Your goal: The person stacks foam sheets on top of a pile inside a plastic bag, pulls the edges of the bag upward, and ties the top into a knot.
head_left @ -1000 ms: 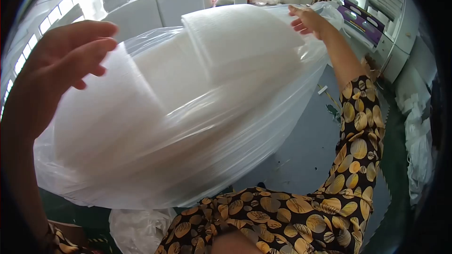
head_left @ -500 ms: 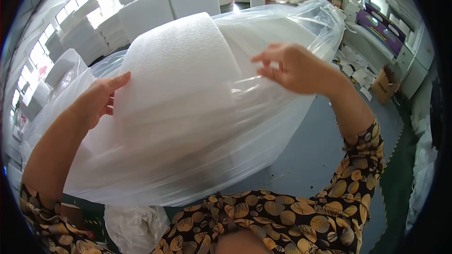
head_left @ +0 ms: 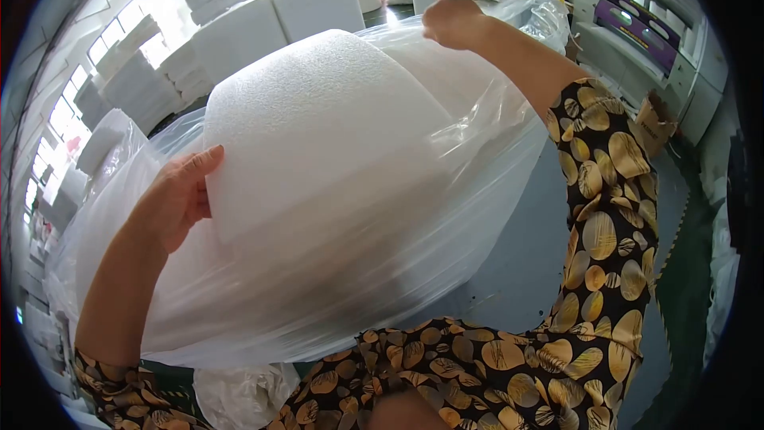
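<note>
The room is a bright workshop with a grey floor (head_left: 525, 263). Big white foam blocks (head_left: 239, 32) stand in piles near the windows (head_left: 76, 87) on the left. The foam stack (head_left: 318, 127) sits partly inside a clear plastic bag (head_left: 469, 191), held up before the person's chest. The left hand (head_left: 179, 199) grips the near edge of the foam, with its fingers hidden behind. The right hand (head_left: 454, 22) is closed on the far rim of the bag. The lower foam layers are only blurry through the plastic.
</note>
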Available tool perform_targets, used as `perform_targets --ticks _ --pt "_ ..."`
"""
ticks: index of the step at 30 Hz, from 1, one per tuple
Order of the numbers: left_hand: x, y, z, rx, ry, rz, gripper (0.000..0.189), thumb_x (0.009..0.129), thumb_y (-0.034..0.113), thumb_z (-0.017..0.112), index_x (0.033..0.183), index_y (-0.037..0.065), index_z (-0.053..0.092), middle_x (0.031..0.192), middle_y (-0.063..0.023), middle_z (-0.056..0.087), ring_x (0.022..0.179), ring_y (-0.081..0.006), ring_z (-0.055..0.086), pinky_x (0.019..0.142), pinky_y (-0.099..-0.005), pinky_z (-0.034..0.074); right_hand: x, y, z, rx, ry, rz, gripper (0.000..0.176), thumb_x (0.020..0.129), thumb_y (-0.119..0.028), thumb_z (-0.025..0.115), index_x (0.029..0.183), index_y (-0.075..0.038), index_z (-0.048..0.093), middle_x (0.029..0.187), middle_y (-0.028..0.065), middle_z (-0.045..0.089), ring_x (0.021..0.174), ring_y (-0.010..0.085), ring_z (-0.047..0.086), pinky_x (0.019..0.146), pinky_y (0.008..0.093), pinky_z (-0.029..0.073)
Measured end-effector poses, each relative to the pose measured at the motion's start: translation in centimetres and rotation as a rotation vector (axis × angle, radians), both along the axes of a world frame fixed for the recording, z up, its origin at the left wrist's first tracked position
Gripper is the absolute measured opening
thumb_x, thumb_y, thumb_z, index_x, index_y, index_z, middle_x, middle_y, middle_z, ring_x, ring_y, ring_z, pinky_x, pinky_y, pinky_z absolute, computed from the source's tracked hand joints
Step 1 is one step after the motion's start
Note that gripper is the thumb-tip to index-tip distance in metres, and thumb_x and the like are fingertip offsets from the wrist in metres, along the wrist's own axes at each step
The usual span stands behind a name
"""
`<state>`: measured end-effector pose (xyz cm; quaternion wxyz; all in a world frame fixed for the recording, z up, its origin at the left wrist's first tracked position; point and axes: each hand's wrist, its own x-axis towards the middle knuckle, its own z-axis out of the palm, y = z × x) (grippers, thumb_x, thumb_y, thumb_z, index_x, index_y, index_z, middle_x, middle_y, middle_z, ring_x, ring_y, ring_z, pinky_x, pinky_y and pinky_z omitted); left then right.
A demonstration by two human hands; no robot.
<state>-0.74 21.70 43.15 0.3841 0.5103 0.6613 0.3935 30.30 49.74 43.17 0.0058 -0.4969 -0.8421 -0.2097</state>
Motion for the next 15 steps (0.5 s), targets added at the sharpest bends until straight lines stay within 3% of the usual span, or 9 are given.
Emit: perform_targets --ticks 3,6,8,10,11,13,15 --pt "1.1 -1.1 -0.4 0.142 -0.173 0.062 0.050 0.087 0.045 0.056 0.111 0.001 0.058 0.092 -0.0074 0.064 0.079 -0.0141 0.061 0.073 -0.0271 0.049 -0.3 1.8 0.8 0.056 0.231 0.090 0.029 0.088 -0.027 0.054 0.098 -0.002 0.065 0.101 0.0145 0.066 0.091 0.0315 0.064 0.078 0.0430 0.051" --pt "-1.3 -3.2 0.2 0.241 -0.257 0.058 0.045 0.088 0.040 0.053 0.112 0.001 0.058 0.095 -0.0064 0.063 0.081 -0.0129 0.061 0.072 -0.0257 0.049 -1.4 3.3 3.2 0.184 0.443 0.052 0.026 0.088 -0.025 0.054 0.094 -0.003 0.065 0.091 0.0124 0.067 0.081 0.0305 0.065 0.071 0.0434 0.052" --pt "-5.5 -4.3 0.7 0.277 -0.267 0.003 0.043 0.089 0.037 0.052 0.113 0.001 0.057 0.098 -0.0063 0.062 0.083 -0.0125 0.061 0.072 -0.0252 0.049 -2.6 3.2 5.3 0.217 0.580 0.036 0.026 0.087 -0.022 0.051 0.096 -0.003 0.066 0.097 0.0140 0.067 0.088 0.0295 0.065 0.075 0.0418 0.052" --pt "-8.4 -4.2 -0.1 0.586 0.050 -0.107 0.041 0.091 0.035 0.047 0.113 0.002 0.058 0.098 -0.0054 0.062 0.084 -0.0118 0.060 0.071 -0.0242 0.048 -4.2 3.8 7.7 0.247 0.708 0.031 0.028 0.085 -0.019 0.048 0.099 -0.003 0.067 0.103 0.0156 0.066 0.095 0.0284 0.064 0.079 0.0401 0.052" --pt "-8.4 -4.5 0.7 0.588 0.052 -0.100 0.041 0.091 0.035 0.047 0.113 0.002 0.058 0.098 -0.0054 0.062 0.084 -0.0118 0.060 0.071 -0.0242 0.048 -4.8 4.4 8.8 0.238 0.765 0.057 0.028 0.085 -0.018 0.048 0.100 -0.003 0.067 0.106 0.0168 0.065 0.098 0.0309 0.063 0.081 0.0412 0.051" --pt "-5.0 -4.4 3.5 0.315 -0.142 -0.102 0.039 0.092 0.032 0.044 0.112 0.002 0.058 0.097 -0.0051 0.062 0.084 -0.0112 0.059 0.071 -0.0235 0.047 -6.5 4.3 10.4 0.175 0.961 0.001 0.029 0.083 -0.016 0.048 0.100 -0.002 0.067 0.108 0.0193 0.064 0.101 0.0359 0.061 0.085 0.0436 0.049" --pt "-3.0 -3.1 3.5 0.345 -0.157 -0.068 0.038 0.092 0.030 0.043 0.113 0.002 0.057 0.098 -0.0053 0.062 0.085 -0.0112 0.059 0.072 -0.0235 0.047 -7.6 6.3 10.9 0.184 0.893 0.088 0.028 0.083 -0.016 0.049 0.099 -0.001 0.067 0.108 0.0198 0.064 0.101 0.0358 0.061 0.085 0.0439 0.049"
